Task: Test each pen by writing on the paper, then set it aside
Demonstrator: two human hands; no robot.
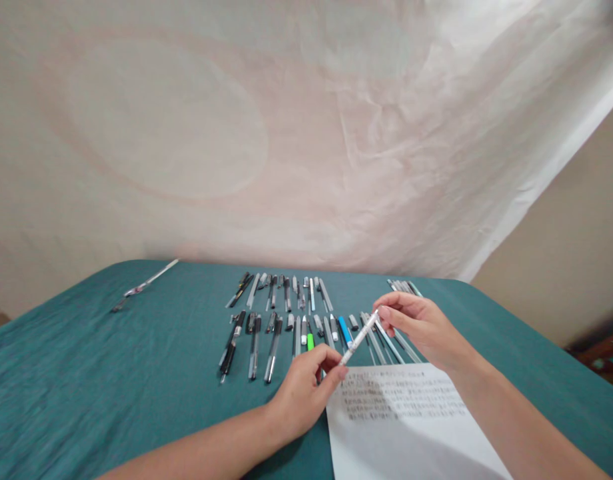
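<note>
A slim white pen is held slantwise between both my hands, above the top edge of a sheet of paper. My left hand pinches its lower end between thumb and fingers. At the upper end, my right hand grips the tip with thumb and fingertips. Under the pen lies the white sheet, with several lines of handwriting across its upper part. Close beyond my hands are a blue marker and a bright green marker, the green one partly hidden by my left hand.
Two rows of pens, caps and refills lie on the green tablecloth. Several more slim pens lie beside my right hand. A long thin whitish item rests at the far left. A pale fabric sheet hangs behind the table.
</note>
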